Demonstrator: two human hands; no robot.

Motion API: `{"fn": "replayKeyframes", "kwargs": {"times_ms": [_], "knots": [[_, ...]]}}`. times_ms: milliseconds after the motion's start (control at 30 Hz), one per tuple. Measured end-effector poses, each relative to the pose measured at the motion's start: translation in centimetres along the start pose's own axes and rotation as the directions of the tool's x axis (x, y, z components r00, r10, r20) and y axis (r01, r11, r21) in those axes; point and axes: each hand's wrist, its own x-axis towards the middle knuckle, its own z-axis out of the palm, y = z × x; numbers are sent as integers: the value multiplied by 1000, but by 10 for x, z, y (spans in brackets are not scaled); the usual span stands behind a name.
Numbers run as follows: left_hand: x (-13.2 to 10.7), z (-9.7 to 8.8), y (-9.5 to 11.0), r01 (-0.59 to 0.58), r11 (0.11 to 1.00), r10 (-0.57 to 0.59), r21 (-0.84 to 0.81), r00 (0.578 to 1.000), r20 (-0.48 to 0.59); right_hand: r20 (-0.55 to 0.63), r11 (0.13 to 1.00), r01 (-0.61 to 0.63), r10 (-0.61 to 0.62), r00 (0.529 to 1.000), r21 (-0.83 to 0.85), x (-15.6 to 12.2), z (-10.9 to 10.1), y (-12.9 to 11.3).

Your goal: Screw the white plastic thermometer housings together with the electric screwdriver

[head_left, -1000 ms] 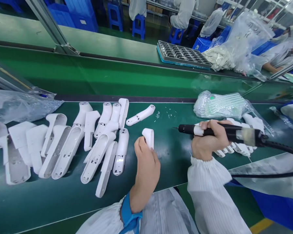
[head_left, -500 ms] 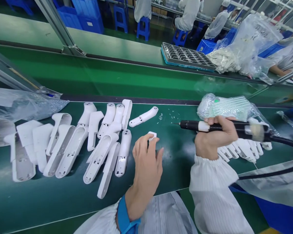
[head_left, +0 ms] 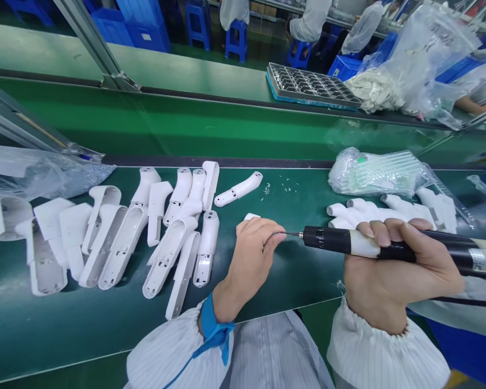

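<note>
Along the workbench: a glossy dark-green assembly belt (head_left: 303, 281) runs crosswise in front of the person, with both bare hands working over it.

Left hand: the left hand (head_left: 249, 265) rests low near the belt's middle, its fingers (head_left: 263, 232) curled shut around a small white plastic piece (head_left: 251, 216). Only the piece's rounded top edge shows above the knuckles; the rest is hidden.

Right hand: the right hand (head_left: 400, 275) wraps firmly around a black-and-cream electric screwdriver (head_left: 360, 243), held level, with its fingers (head_left: 389, 229) closed over the barrel.

Screwdriver tip: a thin steel bit (head_left: 291, 234) points left and ends just beside the left hand's fingers.

Sleeves: white striped cleanroom cuffs (head_left: 372, 351) gather at both wrists, the left one tied with a blue strap (head_left: 214, 332).

Left of the hands: about a dozen long, curved white plastic handle shells (head_left: 121, 246) lie in a loose cluster, some hollow side up.

Behind the hands: tiny pale screws (head_left: 285, 183) lie scattered on the belt.

Right side: rounded white plastic parts (head_left: 372, 213) lie near a clear bag of white strips (head_left: 372, 173).

Far belt: a grey metal-looking parts tray (head_left: 311, 86) sits beside a bulging clear plastic bag (head_left: 425, 59).

Beyond: people in white gowns (head_left: 311, 19) sit on blue plastic stools (head_left: 237, 40).
</note>
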Motion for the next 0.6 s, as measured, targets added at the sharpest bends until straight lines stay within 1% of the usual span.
{"fn": "replayKeyframes", "kwargs": {"times_ms": [100,200,267,333,400,433,467,500,533,567,600], "knots": [[-2,-1,0,-39,998,41,49,999,-27,-64,1000,23,-23,998,2,-2,1,0],[-3,-3,-3,-144,973,157,181,986,-56,-80,999,20,-22,997,-24,-6,3,-4],[-3,-5,-5,-226,931,245,287,969,-35,-57,999,7,-9,998,-44,-10,4,-6],[-2,-7,-6,-296,874,316,385,949,11,-33,999,1,-2,999,-49,-14,4,-7],[-1,-9,-6,-341,833,357,437,933,48,-23,999,7,-8,1000,-46,-17,4,-8],[-1,-10,-5,-347,831,360,434,931,54,-21,999,7,-8,1000,-47,-19,4,-8],[-2,-11,-4,-336,844,347,418,937,51,-21,999,6,-7,1000,-47,-20,3,-9],[-4,-11,-2,-299,866,312,400,949,34,-18,999,3,-4,1000,-47,-21,2,-10],[-6,-10,-1,-231,893,251,387,968,0,-13,999,-1,1,1000,-45,-22,0,-11],[-9,-8,-1,-133,915,164,381,985,-52,-2,999,-4,4,1000,-43,-22,-2,-12],[-12,-6,-2,-12,926,60,377,991,-117,11,999,0,0,1000,-44,-23,-4,-13]]}}
